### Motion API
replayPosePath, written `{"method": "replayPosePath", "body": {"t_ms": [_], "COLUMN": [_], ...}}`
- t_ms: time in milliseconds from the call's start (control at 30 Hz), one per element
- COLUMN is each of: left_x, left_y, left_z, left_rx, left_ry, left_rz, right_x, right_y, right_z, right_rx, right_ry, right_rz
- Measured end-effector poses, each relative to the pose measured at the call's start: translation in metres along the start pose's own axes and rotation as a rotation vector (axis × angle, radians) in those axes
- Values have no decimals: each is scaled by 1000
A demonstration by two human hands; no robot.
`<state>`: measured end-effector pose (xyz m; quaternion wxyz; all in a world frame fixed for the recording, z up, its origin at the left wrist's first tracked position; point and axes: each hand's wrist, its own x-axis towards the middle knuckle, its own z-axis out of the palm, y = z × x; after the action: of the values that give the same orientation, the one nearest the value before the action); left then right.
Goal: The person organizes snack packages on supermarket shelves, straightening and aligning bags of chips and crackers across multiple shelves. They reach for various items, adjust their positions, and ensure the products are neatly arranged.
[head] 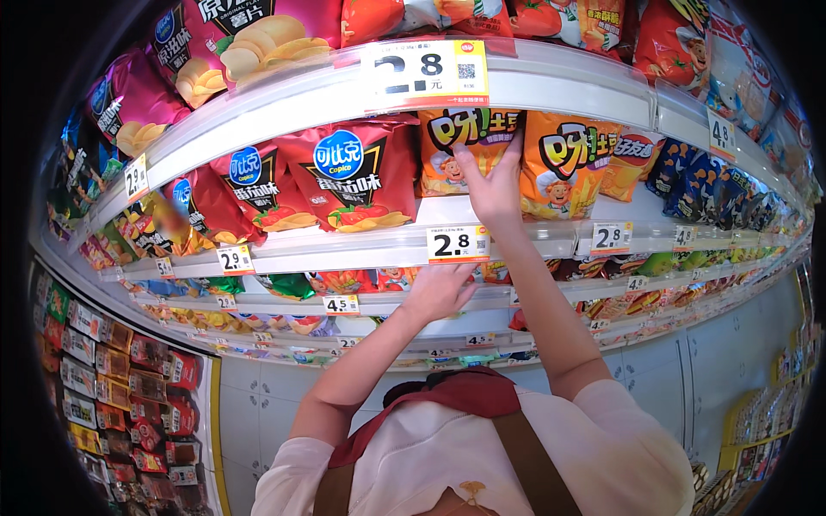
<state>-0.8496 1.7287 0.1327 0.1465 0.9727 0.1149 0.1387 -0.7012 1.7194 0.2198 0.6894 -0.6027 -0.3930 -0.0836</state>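
Note:
My right hand [495, 187] reaches onto a snack shelf and grips an orange potato-snack bag [445, 169]. The thumb lies across the bag's front and the fingers run along its right edge; some fingertips are hidden. A similar orange bag [560, 166] stands just to the right, and a large red bag of Copico chips [353, 177] stands to the left. Lower down, my left hand [440, 291] is just under the front edge of that shelf, by a price tag [458, 244]. Its fingers are apart, with nothing seen in them.
An upper shelf edge [555, 80] with a large price tag [426, 73] overhangs the bags. Several lower shelves [387, 300] hold more snacks. A rack of packaged snacks [129, 387] stands at left, a yellow-edged rack [742, 429] at right. Pale tiled floor [258, 400] lies below.

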Motion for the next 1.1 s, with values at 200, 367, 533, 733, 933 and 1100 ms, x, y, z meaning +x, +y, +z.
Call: {"method": "replayPosePath", "body": {"t_ms": [200,367,533,733,933,1100], "left_x": [-19,0,3,7,19,19], "left_y": [18,-15,-20,-22,-5,6], "left_z": [-80,-137,-147,-146,-139,-126], "left_rx": [18,282,383,364,337,334], "left_ry": [717,984,944,956,946,941], "left_rz": [573,240,157,157,248,314], "right_x": [7,14,13,26,5,-30], "right_y": [-10,-14,-23,-16,-15,-79], "right_z": [-7,-6,-17,-36,-43,-107], "right_rx": [-40,188,15,73,-132,6], "right_ry": [-141,-119,-139,-266,-219,-113], "right_rz": [171,131,110,152,53,-46]}}
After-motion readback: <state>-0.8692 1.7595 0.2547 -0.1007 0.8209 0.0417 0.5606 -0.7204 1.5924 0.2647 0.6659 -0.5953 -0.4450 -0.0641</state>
